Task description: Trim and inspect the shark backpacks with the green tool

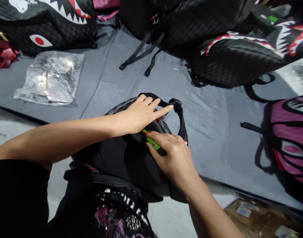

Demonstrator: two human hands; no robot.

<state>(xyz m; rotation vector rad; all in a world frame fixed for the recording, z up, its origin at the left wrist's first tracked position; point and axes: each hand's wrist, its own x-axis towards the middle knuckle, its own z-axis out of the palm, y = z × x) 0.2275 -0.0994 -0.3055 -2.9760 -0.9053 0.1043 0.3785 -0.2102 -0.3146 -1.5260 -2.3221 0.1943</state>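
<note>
A black backpack (126,153) leans at the table's near edge, against the front of my body. Its dark strap (182,120) loops up at the far right side. My left hand (143,114) lies over the upper part of the bag with its fingers spread, pressing on it near the strap. In my right hand (175,153) is a slim green tool with a black end (155,145), pointed at the bag just below my left palm. The tip is hidden, and its exact kind cannot be made out.
Dark checkered backpacks with shark-mouth prints (230,62) lie along the far side of the grey-covered table (211,132). A clear plastic packet (51,77) rests at left. A pink backpack (290,142) stands at right. Below the edge is a cardboard box (260,218).
</note>
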